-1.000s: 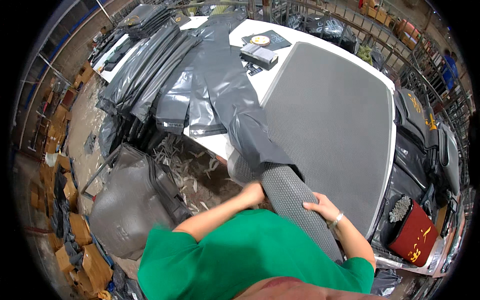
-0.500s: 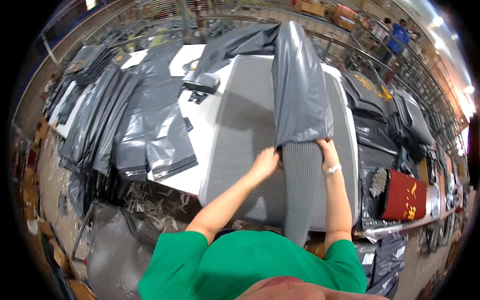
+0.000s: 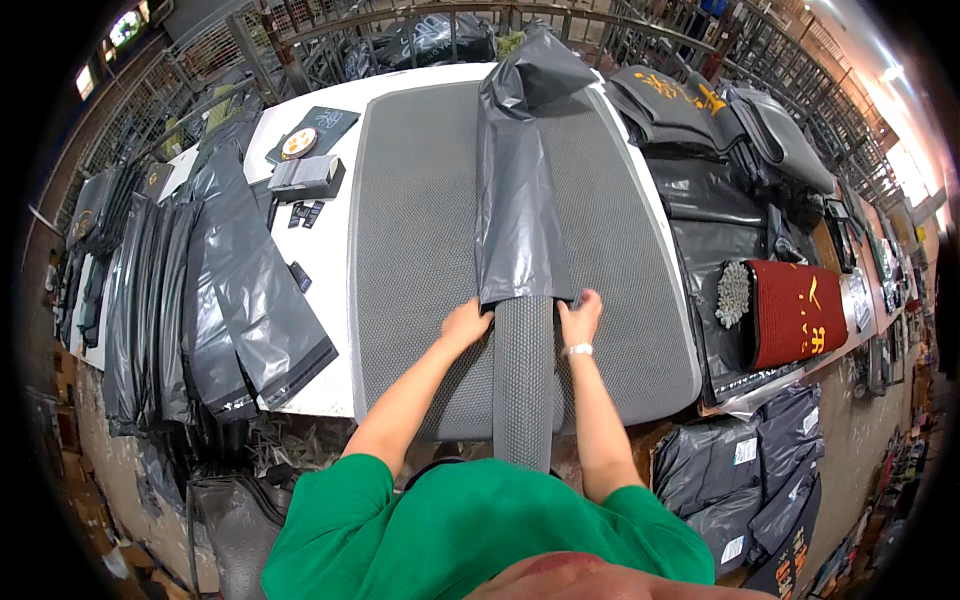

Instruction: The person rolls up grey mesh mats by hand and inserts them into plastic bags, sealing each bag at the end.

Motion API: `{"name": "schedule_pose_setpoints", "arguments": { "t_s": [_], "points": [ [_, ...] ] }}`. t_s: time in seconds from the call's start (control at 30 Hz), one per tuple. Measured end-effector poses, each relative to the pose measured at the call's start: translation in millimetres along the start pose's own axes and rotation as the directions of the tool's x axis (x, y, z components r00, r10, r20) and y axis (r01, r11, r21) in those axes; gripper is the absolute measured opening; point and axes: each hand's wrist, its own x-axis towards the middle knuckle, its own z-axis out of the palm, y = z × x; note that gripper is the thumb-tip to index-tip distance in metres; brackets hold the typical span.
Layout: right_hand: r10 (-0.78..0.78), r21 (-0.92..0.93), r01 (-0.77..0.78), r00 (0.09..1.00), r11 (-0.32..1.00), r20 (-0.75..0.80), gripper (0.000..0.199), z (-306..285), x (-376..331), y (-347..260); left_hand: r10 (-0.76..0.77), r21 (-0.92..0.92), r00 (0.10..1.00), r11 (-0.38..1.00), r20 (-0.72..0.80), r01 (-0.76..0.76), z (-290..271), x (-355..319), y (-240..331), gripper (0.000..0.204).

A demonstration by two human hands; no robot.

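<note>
A rolled grey textured mat [image 3: 524, 380] points toward me over the table edge, its far part inside a grey plastic bag [image 3: 518, 215]. My left hand [image 3: 466, 324] is closed on the left corner of the bag's mouth, fingertips partly hidden by the plastic. At the opposite corner, my right hand [image 3: 579, 319] pinches the bag's edge with the thumb side, some fingers raised. Beneath both lies a large flat grey mat [image 3: 420, 210] on the white table. The bag's far end is limp and folded over to the right.
Grey plastic bags [image 3: 250, 290] hang over the table's left edge. Near them are a small grey box [image 3: 306, 178] and a round tape roll [image 3: 299, 143]. Folded grey mats [image 3: 670, 105] and a rolled red mat [image 3: 798, 314] lie at right. Wrapped packages [image 3: 710, 470] sit low at right.
The bag has dropped from a raised, puffed shape to lie flatter along the roll. My hands stay at its mouth, and the view has shifted.
</note>
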Motion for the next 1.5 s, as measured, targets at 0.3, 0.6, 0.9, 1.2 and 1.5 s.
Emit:
{"name": "schedule_pose_setpoints", "arguments": {
  "t_s": [0.3,0.6,0.9,1.2,1.5],
  "points": [
    [-0.427,-0.151,0.595,0.709,0.790,0.561,0.016,-112,-82,-1,0.488,0.350,0.859,0.786,0.155,-0.509,8,-127,-17,0.017],
    [-0.555,0.057,0.595,0.706,0.802,0.439,0.009,-105,61,-84,0.342,0.045,0.896,0.938,-0.283,-0.344,-59,-56,29,0.027],
    [-0.120,-0.047,0.198,0.747,0.979,0.654,0.020,-177,-85,-39,-0.059,-0.773,0.917,0.518,0.395,0.366,21,-175,-73,0.023],
    [-0.779,0.647,0.619,0.624,0.445,-0.062,0.016,-358,6,-220,-0.161,-0.663,0.951,0.686,0.264,0.301,-11,-212,-99,0.025],
    [-0.850,0.401,0.887,0.383,0.229,-0.360,0.014,-401,3,-216,-0.080,-0.646,0.995,0.757,0.066,0.104,-24,-207,-70,0.019]
  ]
}}
